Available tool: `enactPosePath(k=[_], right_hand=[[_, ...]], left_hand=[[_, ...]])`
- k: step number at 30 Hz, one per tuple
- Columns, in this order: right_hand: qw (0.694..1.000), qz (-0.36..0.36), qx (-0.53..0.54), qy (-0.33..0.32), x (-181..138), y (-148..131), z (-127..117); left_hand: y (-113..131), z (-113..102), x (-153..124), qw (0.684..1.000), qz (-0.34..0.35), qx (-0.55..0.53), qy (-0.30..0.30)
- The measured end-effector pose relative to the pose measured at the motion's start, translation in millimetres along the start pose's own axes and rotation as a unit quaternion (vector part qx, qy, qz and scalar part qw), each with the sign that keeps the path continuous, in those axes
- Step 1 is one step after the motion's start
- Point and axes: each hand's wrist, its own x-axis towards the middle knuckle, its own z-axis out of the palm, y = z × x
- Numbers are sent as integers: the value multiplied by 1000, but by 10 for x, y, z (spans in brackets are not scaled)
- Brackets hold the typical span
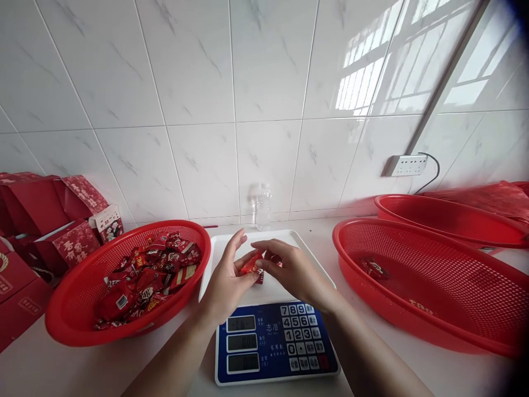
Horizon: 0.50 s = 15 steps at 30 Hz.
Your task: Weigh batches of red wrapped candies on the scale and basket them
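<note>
**Both hands pinch a sweet over the scale**

The left hand (226, 281) and right hand (291, 267) meet above the middle of the white tray (219, 248) of the scale (270, 342); thumbs and forefingers of both close on one red wrapped sweet (252, 263), the other fingers loosely spread. At the counter's left edge a red basket (74, 325) holds a heap of sweets (149, 275); toward the right edge a larger basket (454, 286) holds only a few. A clear bottle (263, 207) stands at the counter's back edge.
</note>
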Motion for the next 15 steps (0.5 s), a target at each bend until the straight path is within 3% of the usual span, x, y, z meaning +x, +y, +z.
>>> enactPosePath(k=[3,8,15], right_hand=[[998,18,53,-22,13,-1,-24],[997,28,68,19,19,29,-51],[993,46,99,-52,-24,-92,-58]], left_hand=[[-23,-32,22,999,20,40,7],[-5,-98,47,993,55,100,16],[21,-50,-53,984,122,123,36]])
